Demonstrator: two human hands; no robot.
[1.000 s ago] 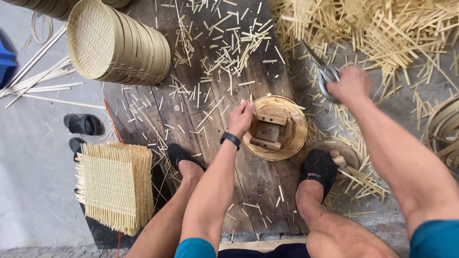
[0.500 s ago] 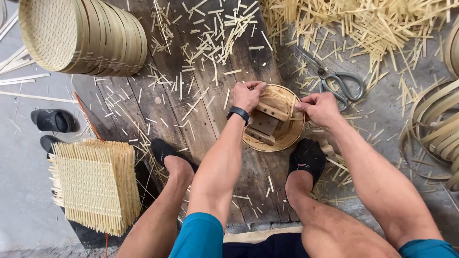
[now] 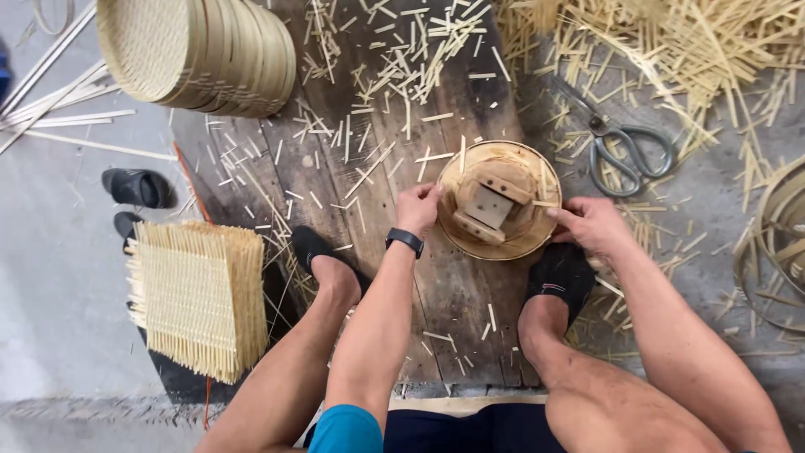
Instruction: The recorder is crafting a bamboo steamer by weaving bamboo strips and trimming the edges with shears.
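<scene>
A round bamboo steamer frame (image 3: 500,201) with wooden blocks inside lies on a dark wooden board (image 3: 394,252) between my feet. My left hand (image 3: 417,207), a black watch on its wrist, grips the frame's left rim. On the right rim rests my right hand (image 3: 591,224), fingers curled against it. Metal scissors (image 3: 619,151) lie on the floor just beyond my right hand.
A stack of round bamboo rings (image 3: 197,54) lies on its side at top left. Square woven bamboo mats (image 3: 197,294) are piled at left, near black sandals (image 3: 138,189). Cut bamboo slivers (image 3: 671,42) cover board and floor. Bent bamboo hoops (image 3: 776,243) sit at right.
My right hand left the scissors and came down onto the frame's right rim. The left hand stayed on the left rim. The view shifted closer.
</scene>
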